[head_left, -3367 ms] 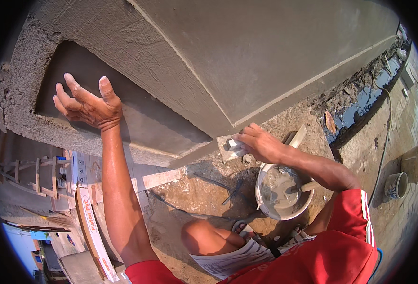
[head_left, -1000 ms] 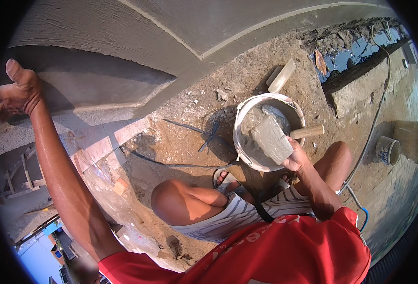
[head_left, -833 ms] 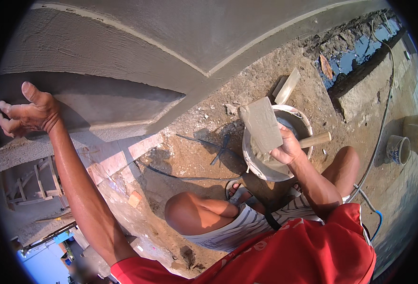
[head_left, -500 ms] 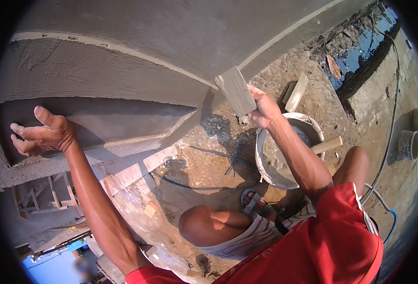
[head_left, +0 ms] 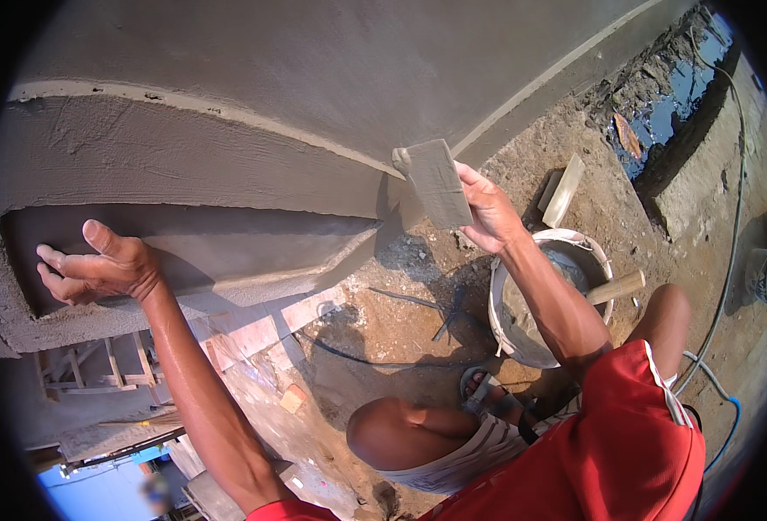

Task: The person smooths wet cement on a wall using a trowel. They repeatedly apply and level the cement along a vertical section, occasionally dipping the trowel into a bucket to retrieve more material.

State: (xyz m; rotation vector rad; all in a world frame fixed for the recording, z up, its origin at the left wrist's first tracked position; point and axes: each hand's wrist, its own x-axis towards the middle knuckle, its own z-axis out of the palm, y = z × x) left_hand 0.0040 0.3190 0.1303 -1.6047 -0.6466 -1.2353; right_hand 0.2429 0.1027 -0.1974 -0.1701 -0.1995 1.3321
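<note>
My right hand (head_left: 490, 211) grips a flat grey rectangular board (head_left: 440, 184) by its right edge. Mortar is smeared over the board, with a small lump at its upper left corner. The board is held in front of the inner corner of the plastered wall (head_left: 314, 69); whether it touches the wall I cannot tell. Over at the left, my left hand (head_left: 101, 265) is empty with its fingers apart, in front of a long recess (head_left: 253, 227) in the wall. Whether its fingers meet the recess's surface is unclear.
Beneath my right forearm stands a white bucket (head_left: 607, 252) with grey mortar and a wooden handle (head_left: 616, 286) sticking out. A float-like block (head_left: 563, 193) lies behind it. A hose (head_left: 724, 286), another bucket (head_left: 760, 275) and a ditch of dark water (head_left: 683, 95) are at the right.
The whole view has shifted a little, so things appear lower and further right. Against the wall, the board in my right hand has moved slightly left. My left hand keeps its place at the recess.
</note>
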